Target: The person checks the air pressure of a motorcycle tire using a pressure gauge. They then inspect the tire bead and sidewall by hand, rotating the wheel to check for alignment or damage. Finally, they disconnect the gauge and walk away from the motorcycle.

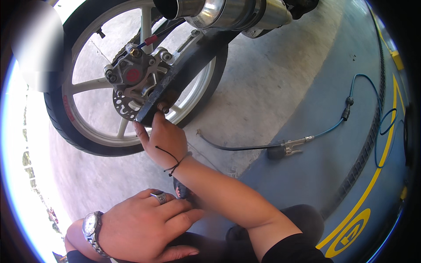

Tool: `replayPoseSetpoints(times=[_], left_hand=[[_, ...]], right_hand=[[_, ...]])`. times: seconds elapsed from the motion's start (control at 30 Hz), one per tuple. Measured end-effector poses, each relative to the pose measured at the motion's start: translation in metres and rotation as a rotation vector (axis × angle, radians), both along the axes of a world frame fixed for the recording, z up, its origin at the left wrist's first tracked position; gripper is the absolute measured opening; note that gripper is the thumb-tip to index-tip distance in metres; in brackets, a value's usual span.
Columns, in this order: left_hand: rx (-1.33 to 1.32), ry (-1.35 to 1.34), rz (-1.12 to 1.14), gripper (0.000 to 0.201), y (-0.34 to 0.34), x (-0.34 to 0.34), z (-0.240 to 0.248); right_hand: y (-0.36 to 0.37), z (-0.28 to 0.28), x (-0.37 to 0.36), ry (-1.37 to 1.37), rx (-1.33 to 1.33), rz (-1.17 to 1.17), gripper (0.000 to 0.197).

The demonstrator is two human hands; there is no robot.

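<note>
My right hand (165, 139), with a dark cord bracelet at the wrist, grips the rear end of a motorcycle's black swingarm (173, 83). Its thumb lies along the swingarm's end, and its index finger touches a bolt (163, 108) on the side. What the other fingers do is hidden. Close by are a grey brake caliper (133, 72) and a perforated brake disc (125, 106). Lower down, my left hand (144, 225), with a ring and a metal watch, is palm down over my dark-clothed legs. Its fingers are loosely apart and hold nothing.
The rear wheel (85, 87) has white spokes and a black tyre. A silver exhaust (232, 15) hangs above. On the floor to the right lies an air inflator gun (289, 147) with a black hose and a blue air line (376, 105). A dark ridged strip (357, 168) crosses the floor.
</note>
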State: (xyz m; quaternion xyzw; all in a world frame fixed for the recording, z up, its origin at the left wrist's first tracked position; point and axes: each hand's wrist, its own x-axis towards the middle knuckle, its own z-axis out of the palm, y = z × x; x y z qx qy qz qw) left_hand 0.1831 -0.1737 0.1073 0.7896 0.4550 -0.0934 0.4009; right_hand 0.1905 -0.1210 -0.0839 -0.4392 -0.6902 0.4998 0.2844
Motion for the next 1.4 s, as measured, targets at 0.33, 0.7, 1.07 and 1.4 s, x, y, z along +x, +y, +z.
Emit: replayPoseSetpoints(times=[0.33, 0.7, 1.07, 1.4], left_hand=[[0.017, 0.007, 0.008, 0.056, -0.003, 0.003, -0.001], [0.002, 0.017, -0.008, 0.045, -0.007, 0.002, 0.002], [-0.004, -0.003, -0.034, 0.047, -0.006, 0.000, 0.004], [0.007, -0.106, -0.015, 0.044, 0.001, -0.007, -0.001]], right_hand=[[-0.001, -0.002, -0.002, -0.008, -0.015, -0.002, 0.047], [-0.003, -0.016, -0.008, 0.101, 0.050, -0.090, 0.046], [-0.006, -0.018, -0.010, 0.143, -0.005, -0.110, 0.043], [-0.002, -0.012, -0.008, 0.159, -0.140, -0.143, 0.046]])
